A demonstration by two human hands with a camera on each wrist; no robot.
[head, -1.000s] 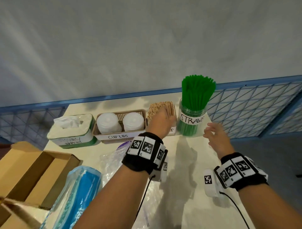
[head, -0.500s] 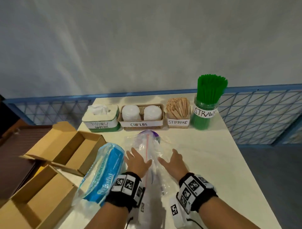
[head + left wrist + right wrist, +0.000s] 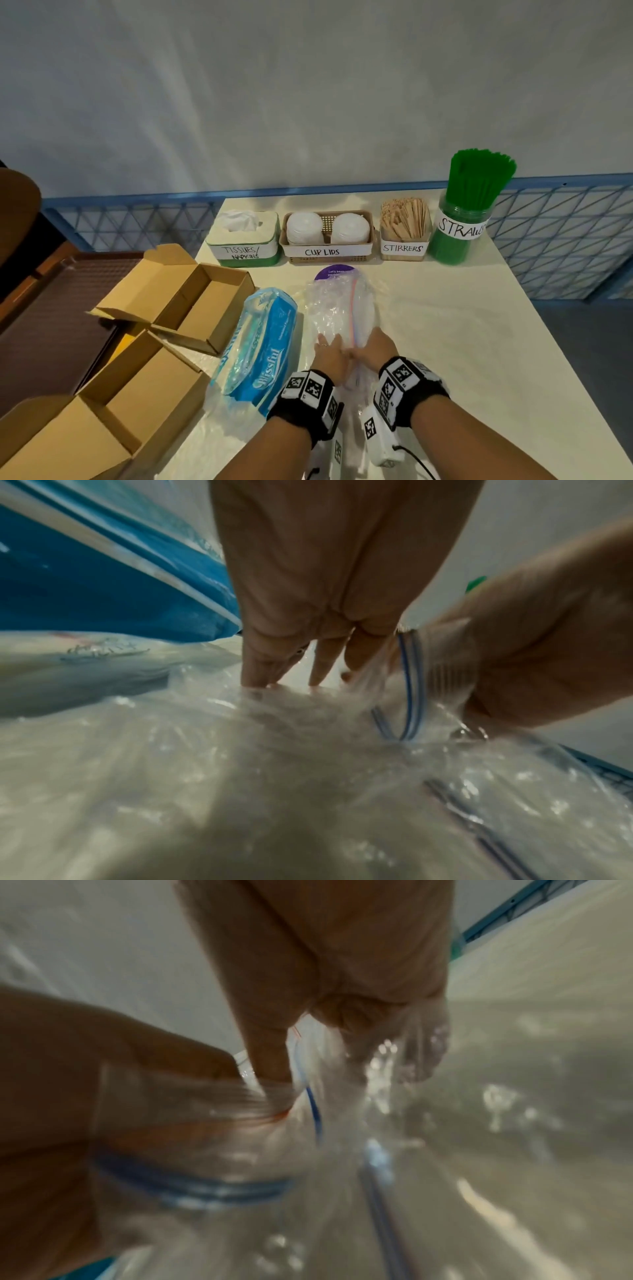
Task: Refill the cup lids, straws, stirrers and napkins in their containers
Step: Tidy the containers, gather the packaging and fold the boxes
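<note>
A clear zip bag [image 3: 342, 308] lies in the middle of the table [image 3: 462, 342], its zip end toward me. My left hand [image 3: 330, 356] and right hand [image 3: 376, 346] meet at that near end, touching each other. In the left wrist view my left hand [image 3: 359, 669] pinches the zip edge [image 3: 409, 685] between thumb and fingers. In the right wrist view my right hand [image 3: 246, 1074] pinches the plastic the same way. Along the back stand the napkin box [image 3: 243, 240], the cup lids basket [image 3: 325, 251], the stirrers box [image 3: 404, 226] and the jar of green straws [image 3: 476, 192].
A blue tissue pack [image 3: 263, 346] in clear wrap lies just left of the bag. Two open cardboard boxes [image 3: 191, 298] [image 3: 102, 411] sit at the left, partly off the table edge. A purple round piece [image 3: 337, 272] shows under the bag's far end. A blue mesh fence runs behind.
Both hands drew back from the stirrers and straws at the rear, came down on the clear bag, and now pinch its near zip end together.
</note>
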